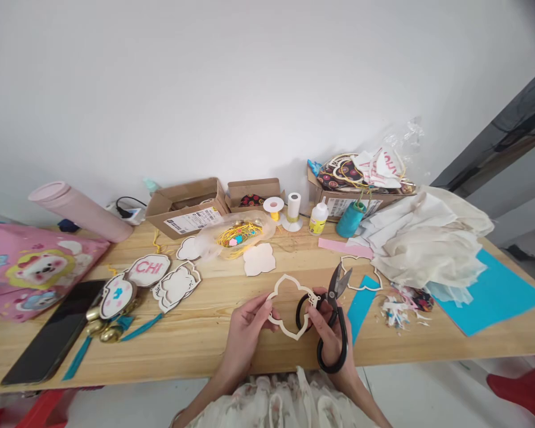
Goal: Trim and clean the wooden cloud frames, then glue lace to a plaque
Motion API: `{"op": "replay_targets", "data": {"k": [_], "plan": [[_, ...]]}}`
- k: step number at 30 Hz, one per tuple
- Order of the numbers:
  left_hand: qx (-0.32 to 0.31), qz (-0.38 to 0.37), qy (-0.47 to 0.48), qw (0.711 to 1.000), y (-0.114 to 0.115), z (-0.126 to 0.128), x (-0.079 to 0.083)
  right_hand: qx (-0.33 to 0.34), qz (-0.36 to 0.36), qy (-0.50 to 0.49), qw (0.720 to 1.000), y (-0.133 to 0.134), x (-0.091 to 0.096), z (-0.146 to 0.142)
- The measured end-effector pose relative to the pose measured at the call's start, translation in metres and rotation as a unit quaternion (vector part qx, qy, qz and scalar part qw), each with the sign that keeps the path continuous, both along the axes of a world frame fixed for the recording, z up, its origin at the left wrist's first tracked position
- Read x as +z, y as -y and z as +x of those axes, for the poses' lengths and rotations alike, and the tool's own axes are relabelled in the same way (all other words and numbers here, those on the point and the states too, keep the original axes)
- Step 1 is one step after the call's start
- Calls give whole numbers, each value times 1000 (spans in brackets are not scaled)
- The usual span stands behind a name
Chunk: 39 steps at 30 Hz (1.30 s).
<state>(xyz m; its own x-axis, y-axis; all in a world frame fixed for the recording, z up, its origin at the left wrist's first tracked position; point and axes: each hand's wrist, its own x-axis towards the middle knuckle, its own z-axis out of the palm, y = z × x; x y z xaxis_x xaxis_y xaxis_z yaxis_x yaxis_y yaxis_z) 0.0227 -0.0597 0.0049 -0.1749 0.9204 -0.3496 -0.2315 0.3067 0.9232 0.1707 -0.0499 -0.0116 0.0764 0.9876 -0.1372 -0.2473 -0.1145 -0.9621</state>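
A thin cut-out wooden frame with a scalloped, petal-like outline is held up between both hands over the table's front edge. My left hand pinches its left side between thumb and fingers. On the opposite side, my right hand grips the frame near a small carved detail. Black-handled scissors hang on that same hand, blades pointing up and apart. Just right of them lie a blue strip and another wooden outline frame. A pale petal-shaped piece rests flat beyond my left hand.
Cardboard boxes, a glue bottle and a teal thread cone line the back. White fabric, blue sheet and scraps occupy the right. Leftward are a phone, gold bells and a pink bag.
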Motion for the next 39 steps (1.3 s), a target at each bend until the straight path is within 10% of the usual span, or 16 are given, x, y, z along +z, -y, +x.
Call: {"op": "replay_targets", "data": {"k": [7, 14, 21, 26, 39], "plan": [[-33, 52, 74, 995, -3, -3, 1, -2, 5, -13, 1000, -1, -7, -2], [-118, 203, -121, 965, -4, -16, 12, -18, 21, -42, 999, -2, -6, -5], [-232, 473, -345, 777, -8, -29, 18, -21, -7, -89, 996, -2, -1, -4], [-286, 484, -425, 709, -7, -28, 21, -24, -28, -122, 992, -2, -2, -2], [-295, 475, -481, 675, -6, -39, 21, -44, -28, -194, 980, 0, -3, 3]]}}
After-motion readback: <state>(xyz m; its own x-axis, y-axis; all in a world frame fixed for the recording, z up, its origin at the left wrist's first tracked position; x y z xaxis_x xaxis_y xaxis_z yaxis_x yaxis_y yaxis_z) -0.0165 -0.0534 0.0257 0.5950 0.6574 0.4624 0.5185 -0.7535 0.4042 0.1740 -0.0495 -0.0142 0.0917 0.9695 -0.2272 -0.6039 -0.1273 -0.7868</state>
